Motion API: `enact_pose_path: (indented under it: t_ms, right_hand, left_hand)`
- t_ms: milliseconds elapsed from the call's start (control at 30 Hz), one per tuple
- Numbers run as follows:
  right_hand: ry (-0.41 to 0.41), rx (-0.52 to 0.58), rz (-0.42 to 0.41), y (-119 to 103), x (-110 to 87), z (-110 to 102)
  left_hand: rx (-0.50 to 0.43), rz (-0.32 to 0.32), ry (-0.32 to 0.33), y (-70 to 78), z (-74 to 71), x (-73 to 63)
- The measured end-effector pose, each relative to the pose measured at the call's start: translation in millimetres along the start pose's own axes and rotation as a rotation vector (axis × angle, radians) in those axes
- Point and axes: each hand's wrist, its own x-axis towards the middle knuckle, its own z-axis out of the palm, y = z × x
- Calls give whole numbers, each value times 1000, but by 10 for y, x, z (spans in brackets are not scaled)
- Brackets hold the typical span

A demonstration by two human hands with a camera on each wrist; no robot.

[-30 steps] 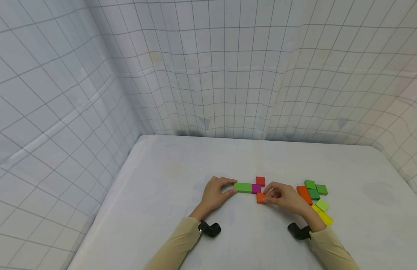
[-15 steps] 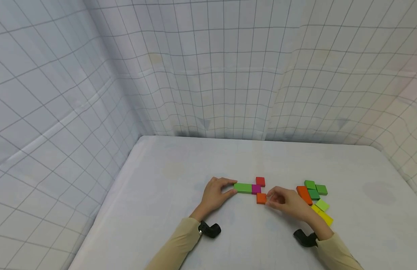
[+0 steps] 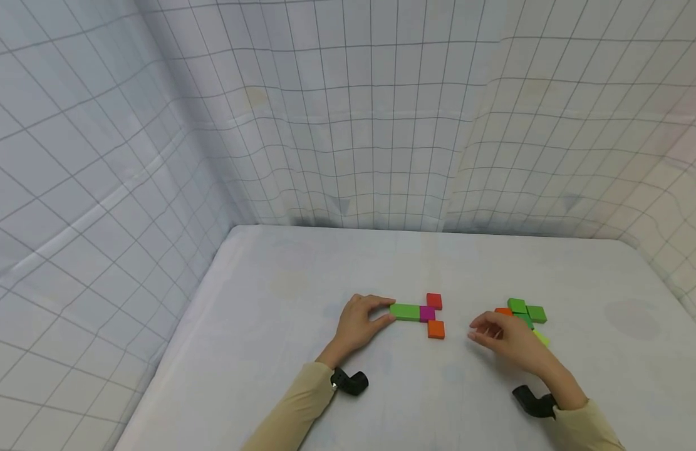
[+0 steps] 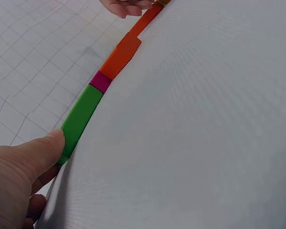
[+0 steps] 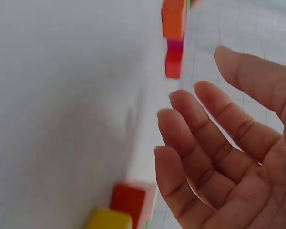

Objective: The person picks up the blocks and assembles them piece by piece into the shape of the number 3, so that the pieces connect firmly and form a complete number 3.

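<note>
One long green block (image 3: 405, 312) lies at 3 o'clock from the left hand (image 3: 356, 324), which pinches its 9 o'clock end. A purple block (image 3: 427, 314) adjoins its far end, with a red block (image 3: 434, 301) at 1 o'clock and an orange block (image 3: 436, 329) at 5. The right hand (image 3: 508, 338), loosely curled and holding nothing, has the orange block at 9 o'clock.

At the bottom of the head view, left of centre, a plain pale khaki left sleeve (image 3: 288, 407) ends at the wrist beside a black band (image 3: 339, 378), a small silvery fitting (image 3: 334, 386) and a smooth, bent black housing (image 3: 357, 383). At lower right, the right sleeve (image 3: 587, 426) is also khaki, beside an elbow-shaped black unit (image 3: 529, 400). The left hand (image 3: 356, 322) and right hand (image 3: 511, 341) are bare.
</note>
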Motion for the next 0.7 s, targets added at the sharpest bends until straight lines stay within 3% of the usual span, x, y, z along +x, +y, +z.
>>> enact_pose_path:
  t_ms: [233, 700]
  right_hand:
    - [81, -37, 112, 123, 15, -250]
    - [65, -172, 218, 382, 114, -544]
  left_hand:
    - [-5, 4, -2, 0, -13, 13]
    - [-10, 12, 5, -15, -20, 24]
